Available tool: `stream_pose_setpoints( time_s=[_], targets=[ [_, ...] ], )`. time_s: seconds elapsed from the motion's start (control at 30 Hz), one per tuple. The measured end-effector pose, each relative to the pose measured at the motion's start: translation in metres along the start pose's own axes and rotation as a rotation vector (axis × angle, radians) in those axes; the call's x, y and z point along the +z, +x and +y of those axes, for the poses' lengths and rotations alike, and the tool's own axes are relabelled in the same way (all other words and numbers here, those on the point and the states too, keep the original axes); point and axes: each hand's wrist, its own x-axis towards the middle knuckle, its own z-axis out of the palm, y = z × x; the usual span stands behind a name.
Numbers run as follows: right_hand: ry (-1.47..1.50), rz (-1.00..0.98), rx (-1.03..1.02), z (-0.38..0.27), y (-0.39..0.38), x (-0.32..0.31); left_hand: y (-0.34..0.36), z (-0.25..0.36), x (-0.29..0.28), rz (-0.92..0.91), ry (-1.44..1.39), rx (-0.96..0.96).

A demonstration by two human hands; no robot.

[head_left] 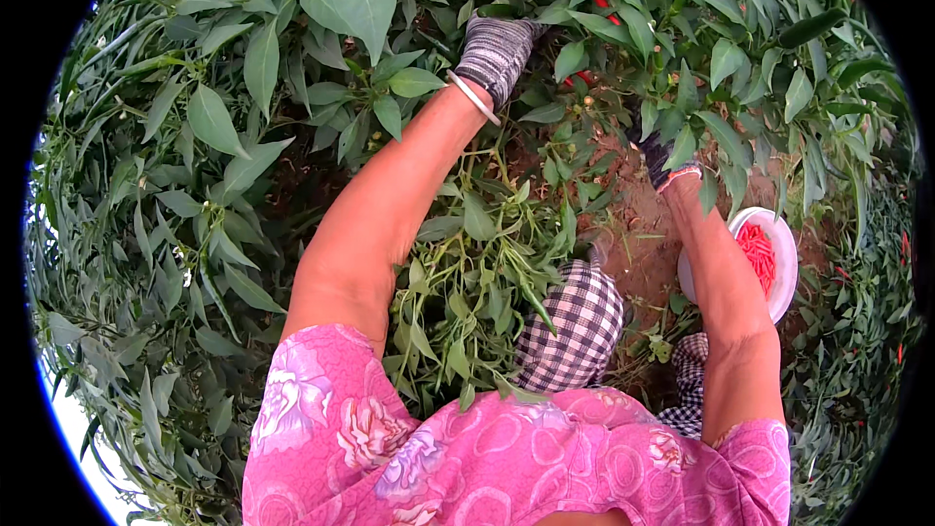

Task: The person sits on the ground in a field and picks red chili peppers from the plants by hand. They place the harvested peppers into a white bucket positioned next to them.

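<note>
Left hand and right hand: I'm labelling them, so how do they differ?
The left hand wears a mottled grey glove; the right hand a darker one with an orange-edged cuff. The left hand has a white bangle at the wrist; the right hand shows none. The left hand sits higher in view than the right hand. Both are gloved, fingers mostly hidden.

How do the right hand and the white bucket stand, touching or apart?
Apart. The head view shows a gap, with leaves, between the gloved right hand and the white bucket.
</note>
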Motion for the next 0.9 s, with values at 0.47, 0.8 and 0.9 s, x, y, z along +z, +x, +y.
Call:
stream_pose_setpoints(
  time_s=[0.47,0.8,0.9],
  targets=[
    [-0.023,0.000,0.111,0.007,0.011,-0.045,-0.001,-0.009,0.018,0.231,0.004,0.110],
    [-0.035,-0.024,0.148,0.008,0.013,-0.048,-0.003,-0.015,0.036,0.444,-0.223,0.122],
    [-0.034,-0.020,0.141,0.008,0.012,-0.049,-0.003,-0.009,0.025,0.380,-0.280,0.076]
  ],
)
